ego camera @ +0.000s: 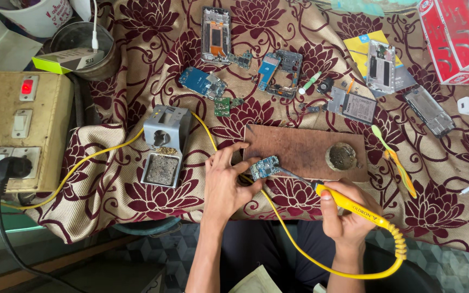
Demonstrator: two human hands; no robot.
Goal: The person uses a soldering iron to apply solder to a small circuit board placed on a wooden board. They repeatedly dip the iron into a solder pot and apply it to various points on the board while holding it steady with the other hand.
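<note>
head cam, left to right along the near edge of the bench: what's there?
Switchboard → soldering iron stand → left hand → small circuit board → right hand with yellow soldering iron → toothbrush.

A cloth-covered worktable in even daylight

A beige cloth [153, 201] with dark red flowers covers the table across most of the frame; at the left edge sits a yellowed switchboard [14, 130], and grey patterned floor tiles [164, 249] show along the bottom.

Maroon-flowered cloth-covered table [137, 201] with wooden board [299, 149], grey iron stand [165, 144], phone parts [278, 70], perhaps a toothbrush [394, 160].
</note>
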